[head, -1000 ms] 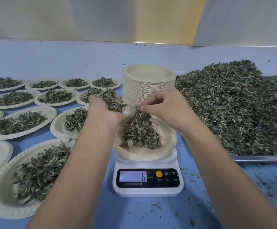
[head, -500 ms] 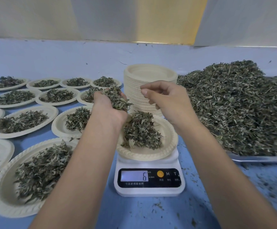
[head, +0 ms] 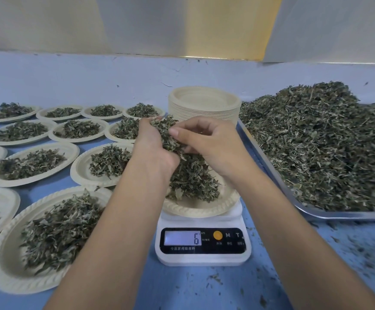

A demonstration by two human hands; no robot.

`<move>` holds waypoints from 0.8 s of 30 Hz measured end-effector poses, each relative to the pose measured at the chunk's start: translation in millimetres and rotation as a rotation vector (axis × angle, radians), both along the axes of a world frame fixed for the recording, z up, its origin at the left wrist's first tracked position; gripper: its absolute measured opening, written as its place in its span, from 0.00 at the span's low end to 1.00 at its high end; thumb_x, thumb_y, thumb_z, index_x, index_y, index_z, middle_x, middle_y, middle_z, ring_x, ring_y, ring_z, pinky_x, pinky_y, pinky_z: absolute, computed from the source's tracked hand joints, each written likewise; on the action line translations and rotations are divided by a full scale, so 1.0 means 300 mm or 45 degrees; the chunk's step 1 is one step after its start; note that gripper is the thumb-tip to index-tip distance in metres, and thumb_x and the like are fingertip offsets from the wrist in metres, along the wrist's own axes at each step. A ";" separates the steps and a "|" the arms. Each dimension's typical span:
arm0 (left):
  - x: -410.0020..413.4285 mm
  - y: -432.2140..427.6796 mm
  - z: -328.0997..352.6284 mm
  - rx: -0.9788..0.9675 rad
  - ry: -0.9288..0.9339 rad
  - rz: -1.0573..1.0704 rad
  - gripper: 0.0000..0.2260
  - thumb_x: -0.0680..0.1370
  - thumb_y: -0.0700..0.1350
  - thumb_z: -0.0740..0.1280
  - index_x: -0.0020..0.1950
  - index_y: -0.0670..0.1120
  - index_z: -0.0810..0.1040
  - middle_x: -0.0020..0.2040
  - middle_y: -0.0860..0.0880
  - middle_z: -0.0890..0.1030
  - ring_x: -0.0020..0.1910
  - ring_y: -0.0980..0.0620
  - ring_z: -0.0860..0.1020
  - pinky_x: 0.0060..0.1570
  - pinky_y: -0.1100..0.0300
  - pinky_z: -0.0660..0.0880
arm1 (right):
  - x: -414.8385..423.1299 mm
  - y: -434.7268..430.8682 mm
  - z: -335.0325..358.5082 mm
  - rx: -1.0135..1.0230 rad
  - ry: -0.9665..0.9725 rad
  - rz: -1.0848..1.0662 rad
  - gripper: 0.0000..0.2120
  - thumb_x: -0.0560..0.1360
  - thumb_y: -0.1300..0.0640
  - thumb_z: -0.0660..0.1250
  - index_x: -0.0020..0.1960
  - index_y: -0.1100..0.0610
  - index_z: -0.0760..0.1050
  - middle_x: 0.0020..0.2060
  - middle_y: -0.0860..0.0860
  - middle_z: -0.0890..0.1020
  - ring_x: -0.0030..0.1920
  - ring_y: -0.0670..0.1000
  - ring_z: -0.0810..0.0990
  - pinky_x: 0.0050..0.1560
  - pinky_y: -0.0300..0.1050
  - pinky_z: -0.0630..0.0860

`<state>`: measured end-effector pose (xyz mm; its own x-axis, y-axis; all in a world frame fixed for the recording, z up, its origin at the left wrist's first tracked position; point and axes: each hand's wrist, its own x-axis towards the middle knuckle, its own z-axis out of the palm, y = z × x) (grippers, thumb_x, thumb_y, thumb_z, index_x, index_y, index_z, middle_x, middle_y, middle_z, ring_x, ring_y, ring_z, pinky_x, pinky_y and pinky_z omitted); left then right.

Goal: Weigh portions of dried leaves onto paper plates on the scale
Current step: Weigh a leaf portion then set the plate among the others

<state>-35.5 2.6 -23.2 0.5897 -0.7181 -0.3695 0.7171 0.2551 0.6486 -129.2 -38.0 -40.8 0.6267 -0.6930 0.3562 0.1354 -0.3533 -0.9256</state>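
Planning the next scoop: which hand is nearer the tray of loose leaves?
Right. The right hand sits just left of the tray; the left hand, holding leaves, lies farther left, beyond the right.
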 end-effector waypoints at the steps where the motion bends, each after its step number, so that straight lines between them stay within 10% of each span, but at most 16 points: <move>1: 0.006 -0.001 -0.002 0.002 0.012 0.006 0.17 0.81 0.53 0.56 0.36 0.45 0.70 0.26 0.48 0.76 0.23 0.51 0.76 0.18 0.67 0.70 | 0.000 0.001 0.000 0.002 0.002 0.017 0.04 0.70 0.62 0.74 0.44 0.58 0.82 0.37 0.51 0.83 0.36 0.43 0.78 0.42 0.36 0.78; 13: 0.035 -0.014 -0.017 -0.164 0.107 0.106 0.16 0.81 0.49 0.53 0.36 0.45 0.68 0.19 0.49 0.71 0.16 0.54 0.70 0.20 0.71 0.69 | -0.005 -0.013 0.003 -0.005 -0.067 -0.084 0.10 0.70 0.68 0.72 0.39 0.54 0.81 0.34 0.51 0.82 0.38 0.46 0.79 0.47 0.42 0.79; 24: 0.081 0.003 -0.018 -0.226 0.198 0.206 0.16 0.82 0.49 0.52 0.39 0.43 0.68 0.33 0.46 0.72 0.28 0.53 0.69 0.23 0.68 0.69 | -0.025 -0.045 0.007 0.019 -0.125 -0.246 0.10 0.70 0.68 0.72 0.39 0.53 0.81 0.29 0.43 0.80 0.31 0.39 0.77 0.37 0.31 0.73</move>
<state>-11.3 3.6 -28.5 0.6479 -0.6810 -0.3414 0.7452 0.4738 0.4692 -136.8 -51.4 -38.6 0.4444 -0.8027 0.3978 0.1566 -0.3676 -0.9167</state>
